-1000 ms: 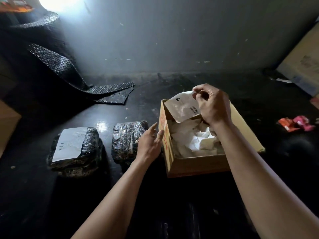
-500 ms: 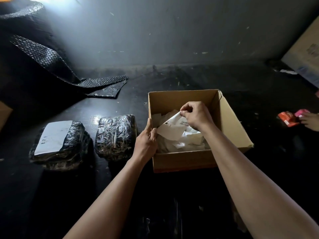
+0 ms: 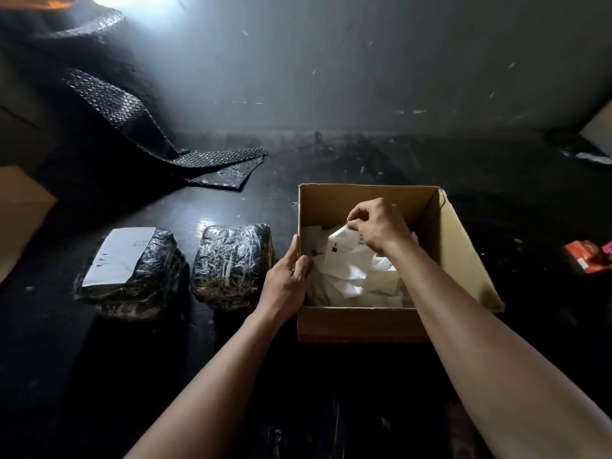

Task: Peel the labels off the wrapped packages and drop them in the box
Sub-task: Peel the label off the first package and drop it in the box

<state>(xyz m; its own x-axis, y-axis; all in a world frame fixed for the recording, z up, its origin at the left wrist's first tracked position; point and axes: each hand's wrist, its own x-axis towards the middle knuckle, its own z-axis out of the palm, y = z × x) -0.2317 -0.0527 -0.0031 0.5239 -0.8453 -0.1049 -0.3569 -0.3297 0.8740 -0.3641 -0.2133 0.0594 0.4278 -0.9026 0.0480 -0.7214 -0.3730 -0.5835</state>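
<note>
An open cardboard box (image 3: 463,256) sits on the dark floor, holding several crumpled white labels. My right hand (image 3: 381,226) is inside the box, pinching a white label (image 3: 344,243) at its top edge above the pile. My left hand (image 3: 288,276) grips the box's left wall. To the left lie two packages in shiny black wrap: the nearer package (image 3: 231,263) shows no label, the farther package (image 3: 132,270) carries a white label (image 3: 119,256) on top.
Black bubble wrap (image 3: 132,117) drapes from the back left down to the floor. A cardboard piece (image 3: 20,220) lies at the left edge. Red and pink wrappers (image 3: 586,256) lie at the right. Another box corner (image 3: 599,130) sits at the far right.
My right hand brought the label down from above the box rim into the box. My left hand closed on the box's left wall. The view shifted slightly.
</note>
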